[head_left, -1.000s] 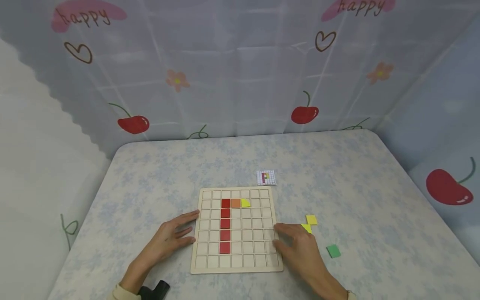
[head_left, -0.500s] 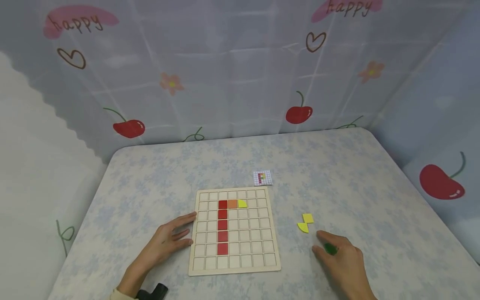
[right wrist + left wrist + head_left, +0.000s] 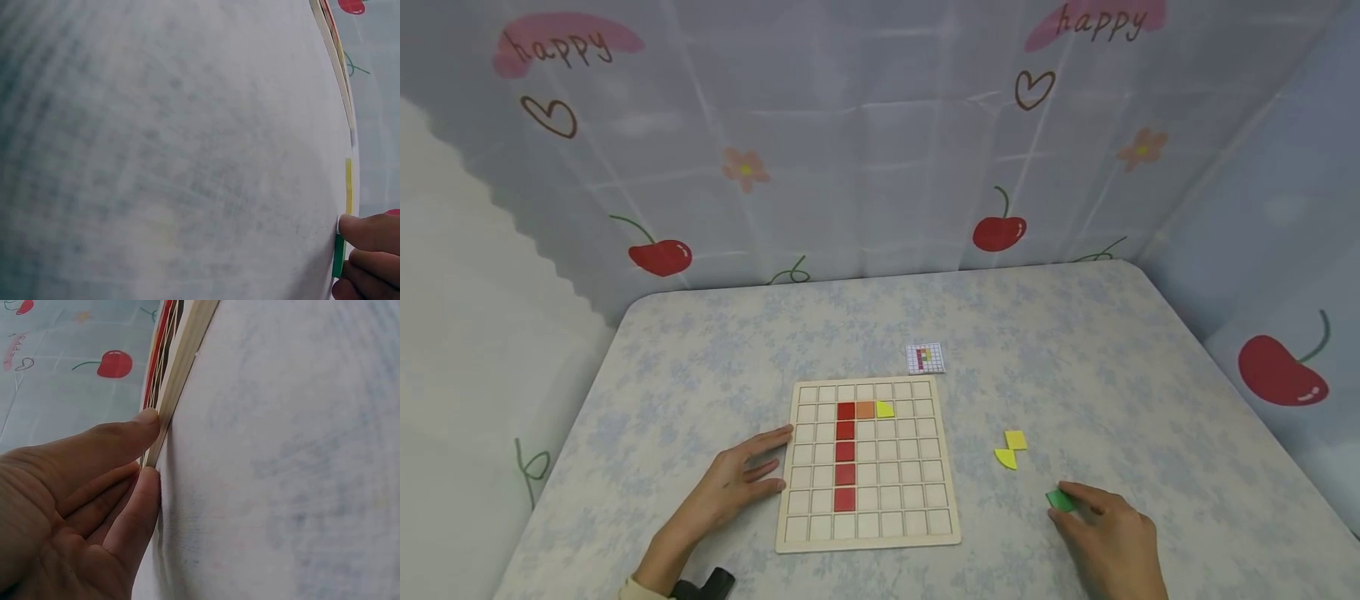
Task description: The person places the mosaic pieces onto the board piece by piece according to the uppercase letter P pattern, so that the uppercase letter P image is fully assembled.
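A pale wooden grid board [image 3: 910, 492] lies on the table in the head view, bearing a column of several red square tiles [image 3: 845, 451], an orange tile [image 3: 865, 410] and a yellow quarter-round tile [image 3: 885, 409]. Along its left edge, my left hand [image 3: 730, 483] rests thumb and fingertips, fingers fairly straight; the left wrist view shows the fingertips [image 3: 150, 419] against the board's side. To the right, my right hand [image 3: 1108, 533] pinches a green square tile [image 3: 1060, 500] by its edges, thumb and finger on opposite sides. The right wrist view catches this green tile [image 3: 339, 256] edge-on.
A yellow square tile [image 3: 1016, 439] and a yellow quarter-round tile [image 3: 1006, 458] lie between board and right hand, corners nearly touching. Behind the board is a small printed pattern card [image 3: 925, 357]. A patterned curtain [image 3: 865, 150] hangs beyond the table.
My right hand has left the board's right edge and moved right to the green tile, which it now holds. My left hand stays at the left edge. The camera view has shifted slightly.
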The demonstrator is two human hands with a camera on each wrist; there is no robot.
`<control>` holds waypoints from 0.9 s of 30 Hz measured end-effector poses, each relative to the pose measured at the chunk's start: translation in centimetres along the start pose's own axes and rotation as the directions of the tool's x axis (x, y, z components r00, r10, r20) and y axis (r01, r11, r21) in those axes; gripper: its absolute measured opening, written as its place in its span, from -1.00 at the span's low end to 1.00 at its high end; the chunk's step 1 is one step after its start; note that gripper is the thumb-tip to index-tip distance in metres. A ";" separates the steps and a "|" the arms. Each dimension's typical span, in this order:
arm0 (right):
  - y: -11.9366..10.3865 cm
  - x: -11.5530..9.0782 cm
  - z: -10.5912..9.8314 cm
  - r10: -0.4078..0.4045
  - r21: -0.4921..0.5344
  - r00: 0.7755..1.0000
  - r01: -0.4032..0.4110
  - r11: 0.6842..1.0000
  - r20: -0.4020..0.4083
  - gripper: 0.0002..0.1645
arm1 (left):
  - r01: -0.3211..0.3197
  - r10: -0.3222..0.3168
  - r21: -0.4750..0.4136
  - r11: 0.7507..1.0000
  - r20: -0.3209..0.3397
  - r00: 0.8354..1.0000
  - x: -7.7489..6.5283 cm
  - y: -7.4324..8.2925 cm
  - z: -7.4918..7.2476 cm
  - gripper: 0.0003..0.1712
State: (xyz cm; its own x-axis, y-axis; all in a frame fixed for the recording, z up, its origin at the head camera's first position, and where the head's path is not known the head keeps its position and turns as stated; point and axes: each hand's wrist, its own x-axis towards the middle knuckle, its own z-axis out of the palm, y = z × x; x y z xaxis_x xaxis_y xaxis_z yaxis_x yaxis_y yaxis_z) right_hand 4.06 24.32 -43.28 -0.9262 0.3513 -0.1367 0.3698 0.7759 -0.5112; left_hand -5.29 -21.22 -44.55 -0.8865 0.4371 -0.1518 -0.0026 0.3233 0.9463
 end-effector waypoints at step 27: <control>-7.3 1.2 1.8 -0.262 0.145 0.964 0.252 0.957 0.055 -0.67 | -0.030 0.031 -0.044 0.999 0.018 0.999 0.0 -0.4 -0.2 -0.24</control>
State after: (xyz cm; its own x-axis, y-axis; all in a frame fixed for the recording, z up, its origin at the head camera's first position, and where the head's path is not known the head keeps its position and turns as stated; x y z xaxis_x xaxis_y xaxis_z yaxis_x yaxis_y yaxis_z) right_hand 0.13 18.12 -41.26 -0.9933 0.1070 -0.0443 0.1102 0.7551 -0.6462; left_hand -5.36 -21.56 -44.83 -0.8777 0.4619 -0.1275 0.0038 0.2728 0.9621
